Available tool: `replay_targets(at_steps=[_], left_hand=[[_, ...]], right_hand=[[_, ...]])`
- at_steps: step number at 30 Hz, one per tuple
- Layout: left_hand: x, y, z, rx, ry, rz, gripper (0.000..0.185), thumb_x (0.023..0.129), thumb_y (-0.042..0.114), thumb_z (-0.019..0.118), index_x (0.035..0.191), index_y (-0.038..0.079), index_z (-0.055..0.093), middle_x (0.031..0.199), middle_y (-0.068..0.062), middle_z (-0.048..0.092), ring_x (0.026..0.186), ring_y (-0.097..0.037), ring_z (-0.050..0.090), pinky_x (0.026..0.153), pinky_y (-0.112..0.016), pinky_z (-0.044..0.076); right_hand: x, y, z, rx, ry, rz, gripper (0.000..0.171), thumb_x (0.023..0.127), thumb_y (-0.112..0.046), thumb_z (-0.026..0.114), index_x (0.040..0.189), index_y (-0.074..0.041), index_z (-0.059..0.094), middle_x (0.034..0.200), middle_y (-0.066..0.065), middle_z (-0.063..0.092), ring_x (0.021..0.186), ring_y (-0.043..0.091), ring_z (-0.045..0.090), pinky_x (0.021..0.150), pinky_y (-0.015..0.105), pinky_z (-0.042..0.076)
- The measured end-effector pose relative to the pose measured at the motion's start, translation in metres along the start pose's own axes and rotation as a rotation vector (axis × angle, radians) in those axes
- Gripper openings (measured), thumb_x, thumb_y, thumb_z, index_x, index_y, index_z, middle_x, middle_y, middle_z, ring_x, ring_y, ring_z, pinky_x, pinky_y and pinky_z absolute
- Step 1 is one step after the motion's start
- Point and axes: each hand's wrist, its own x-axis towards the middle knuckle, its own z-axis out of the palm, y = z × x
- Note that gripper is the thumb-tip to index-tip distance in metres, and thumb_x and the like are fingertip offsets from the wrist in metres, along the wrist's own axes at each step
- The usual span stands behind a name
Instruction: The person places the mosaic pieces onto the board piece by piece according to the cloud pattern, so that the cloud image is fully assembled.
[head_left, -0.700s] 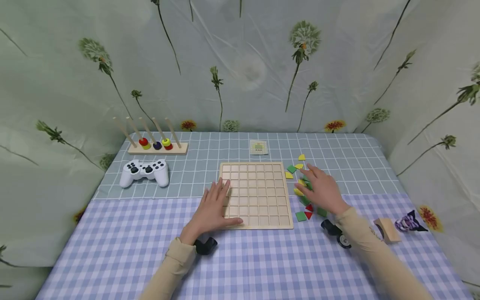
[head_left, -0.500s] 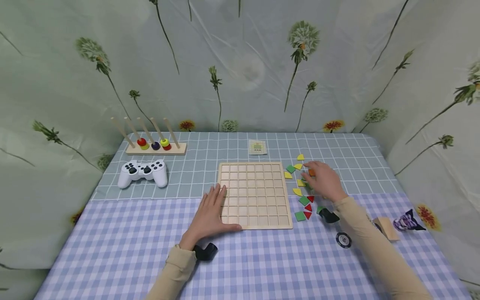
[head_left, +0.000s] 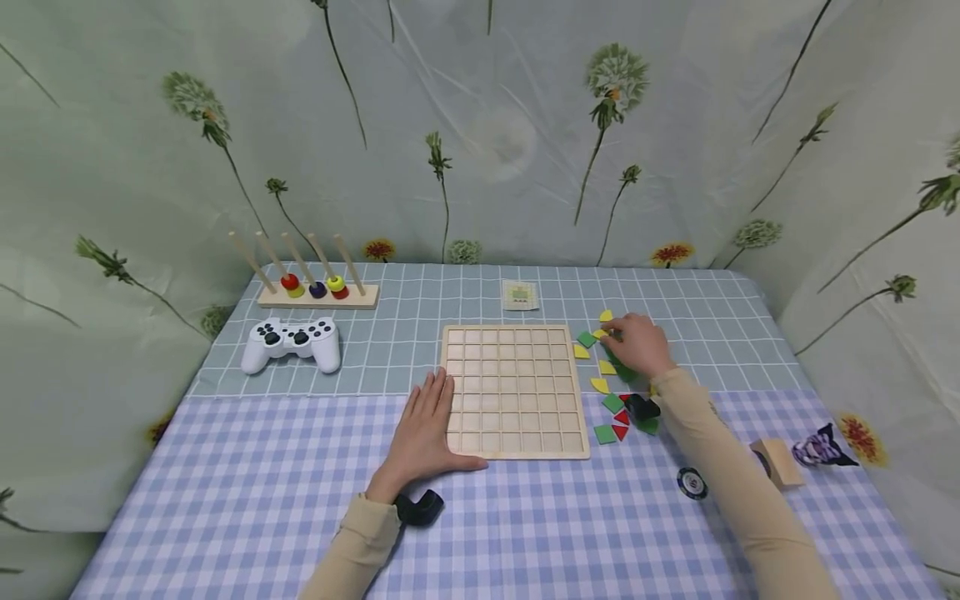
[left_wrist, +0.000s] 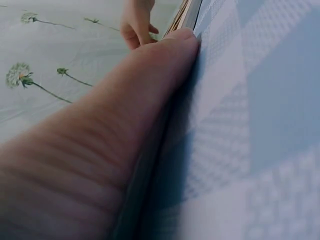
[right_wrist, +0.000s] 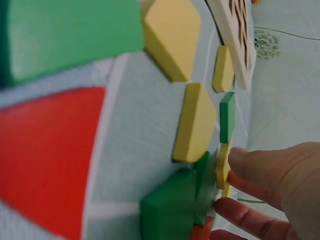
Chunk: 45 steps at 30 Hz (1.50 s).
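My left hand (head_left: 423,429) lies with straight fingers along the left side of a wooden grid board (head_left: 517,392), its thumb at the near edge. In the left wrist view the thumb (left_wrist: 150,70) touches the board's edge (left_wrist: 191,15). Right of the board, my right hand (head_left: 637,342) bends over scattered coloured tiles. Its thumb and index finger pinch a yellow tile (right_wrist: 223,165); another finger is by a blurred green tile (right_wrist: 206,192). An orange piece (right_wrist: 202,231) shows partly under the fingers. More green tiles (head_left: 604,434), yellow tiles (head_left: 600,386) and red tiles (head_left: 620,432) lie nearer.
A small patterned card (head_left: 520,295) lies behind the board. At the left are a white game controller (head_left: 291,344) and a peg stand (head_left: 318,297) with beads. A round black chip (head_left: 692,483), a wooden block (head_left: 778,463) and a purple figure (head_left: 823,447) sit at the right.
My right hand has moved slightly away from me and left, and its fingers have drawn together at the yellow tile. The left hand stays against the board.
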Motion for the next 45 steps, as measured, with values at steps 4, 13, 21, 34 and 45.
replay_targets(at_steps=[4,13,21,34,45], left_hand=[[0.001,0.002,0.001,0.02,-0.013,-0.027,0.135,0.059,0.078,0.067,0.149,-0.005,0.011,0.156,-0.019,0.006,0.143,-0.03,0.002,0.113,-0.043,0.004],[0.001,0.001,-0.001,0.033,-0.017,-0.059,0.135,0.06,0.08,0.064,0.149,-0.005,0.008,0.156,-0.019,0.003,0.143,-0.029,0.0,0.114,-0.041,0.002],[0.0,-0.003,-0.004,0.055,-0.011,-0.092,0.139,0.057,0.083,0.063,0.149,-0.006,0.008,0.155,-0.021,0.007,0.143,-0.031,0.001,0.113,-0.044,0.0],[0.003,0.0,0.002,0.078,0.013,-0.098,0.138,0.058,0.088,0.057,0.149,-0.005,0.012,0.155,-0.019,0.012,0.143,-0.031,0.003,0.113,-0.045,0.002],[0.0,0.002,0.003,0.107,0.0,-0.137,0.138,0.057,0.087,0.058,0.15,-0.003,0.009,0.156,-0.016,0.011,0.143,-0.031,0.001,0.113,-0.046,-0.001]], right_hand=[[0.003,0.0,0.004,-0.028,0.005,0.025,0.026,0.088,-0.016,0.068,0.108,0.001,0.07,0.088,0.016,0.062,0.079,0.031,0.056,0.064,0.046,0.046],[0.003,-0.005,0.005,0.107,0.004,0.119,0.024,0.086,-0.014,0.07,0.1,0.004,0.065,0.091,0.019,0.062,0.081,0.032,0.055,0.071,0.045,0.046],[-0.005,-0.018,0.003,0.271,0.149,0.098,0.017,0.087,-0.015,0.068,0.096,-0.001,0.063,0.089,0.016,0.063,0.07,0.028,0.054,0.06,0.038,0.041],[0.018,-0.104,0.031,0.492,0.024,-0.111,0.015,0.084,-0.016,0.073,0.094,-0.005,0.071,0.082,0.006,0.065,0.062,0.018,0.052,0.058,0.031,0.042],[0.03,-0.133,0.051,0.469,-0.097,-0.179,0.012,0.091,-0.014,0.065,0.099,-0.008,0.071,0.089,0.004,0.065,0.067,0.017,0.052,0.063,0.032,0.043]])
